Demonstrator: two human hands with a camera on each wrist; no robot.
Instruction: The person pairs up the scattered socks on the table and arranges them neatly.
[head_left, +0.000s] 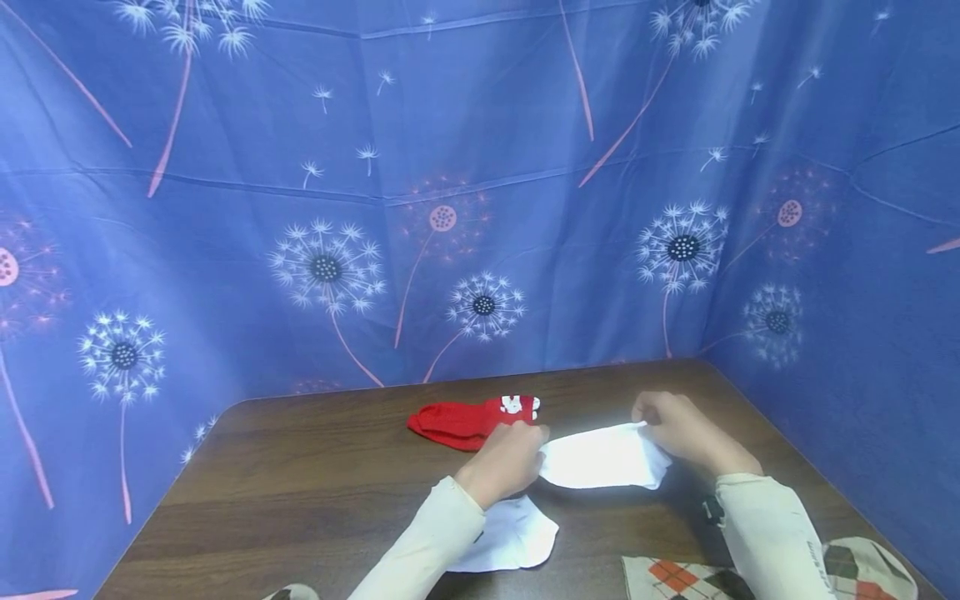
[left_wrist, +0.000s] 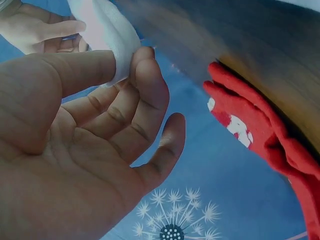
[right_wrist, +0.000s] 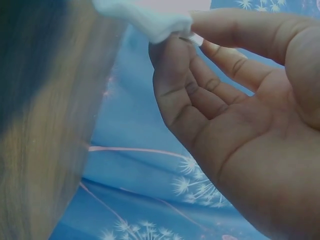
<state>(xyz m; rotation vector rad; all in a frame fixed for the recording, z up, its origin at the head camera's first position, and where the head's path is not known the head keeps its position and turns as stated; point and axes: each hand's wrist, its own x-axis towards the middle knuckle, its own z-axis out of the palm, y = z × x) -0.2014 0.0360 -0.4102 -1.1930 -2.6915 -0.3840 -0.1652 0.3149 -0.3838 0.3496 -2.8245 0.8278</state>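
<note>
A white sock (head_left: pixel 603 457), brightly lit, is stretched sideways just above the table between both hands. My left hand (head_left: pixel 506 460) pinches its left end between thumb and fingertips; the left wrist view shows the little finger standing apart. The right hand (head_left: pixel 678 427) pinches the other end, with thumb and index finger meeting on the fabric in the right wrist view. A second white sock (head_left: pixel 517 537) lies flat on the table, partly hidden under the left forearm. Behind the left hand lie red socks (head_left: pixel 453 421) with a white figure on them.
Argyle-patterned fabric (head_left: pixel 667 575) lies at the front right, partly beneath the right forearm. A small patterned piece (head_left: pixel 294 592) shows at the bottom edge. The brown wooden table (head_left: pixel 300 475) is bordered behind and at the right by a blue dandelion-print curtain (head_left: pixel 480 183).
</note>
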